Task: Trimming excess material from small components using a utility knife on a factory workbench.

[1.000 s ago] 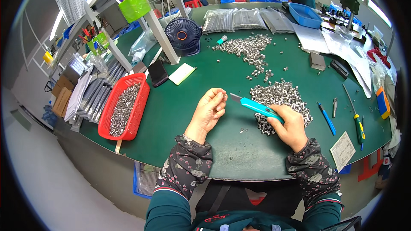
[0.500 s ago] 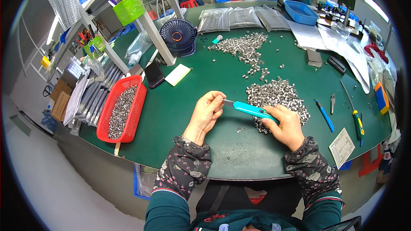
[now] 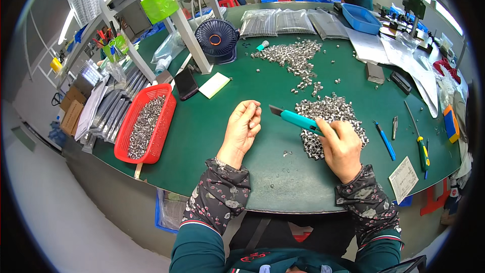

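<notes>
Blade backed off the ring; the two now stand apart.
Half a second ago the utility knife's blade [image 3: 276, 110] met the left fingertips; now there's a gap, so that contact seems finished or paused. Left hand [image 3: 242, 129], left of the near ring pile [image 3: 333, 116], pinches a small metal ring [image 3: 258, 107], mostly hidden. Right hand [image 3: 342, 146], at the pile's near edge, grips the teal utility knife [image 3: 300, 121], blade pointing left, away from the pile.
</notes>
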{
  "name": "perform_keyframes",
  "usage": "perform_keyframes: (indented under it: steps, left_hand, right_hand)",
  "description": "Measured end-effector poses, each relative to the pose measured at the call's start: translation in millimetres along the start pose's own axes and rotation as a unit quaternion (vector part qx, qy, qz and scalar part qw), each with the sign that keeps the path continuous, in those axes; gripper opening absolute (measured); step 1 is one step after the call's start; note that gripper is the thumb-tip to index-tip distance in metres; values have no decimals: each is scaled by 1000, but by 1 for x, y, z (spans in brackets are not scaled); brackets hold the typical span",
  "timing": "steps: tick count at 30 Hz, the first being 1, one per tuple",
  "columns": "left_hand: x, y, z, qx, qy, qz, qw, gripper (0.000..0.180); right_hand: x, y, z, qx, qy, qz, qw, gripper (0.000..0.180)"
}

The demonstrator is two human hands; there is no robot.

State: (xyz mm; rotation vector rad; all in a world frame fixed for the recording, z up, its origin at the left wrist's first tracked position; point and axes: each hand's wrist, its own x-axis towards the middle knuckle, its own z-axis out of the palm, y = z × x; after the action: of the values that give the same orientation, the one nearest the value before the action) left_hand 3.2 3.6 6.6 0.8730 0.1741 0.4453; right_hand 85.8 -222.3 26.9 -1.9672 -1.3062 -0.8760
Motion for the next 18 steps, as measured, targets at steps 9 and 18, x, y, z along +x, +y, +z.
perform_keyframes:
  steps: [9,18]
  left_hand:
    - [0,-2,-2,-13,-6,-17,1000,14]
    - [-1,-4,2,12,-31,-28,999,13]
  right_hand:
    - [-7,1,5,-20,-147,-30,988,33]
    - [-11,6,2,215,-128,170,953,30]
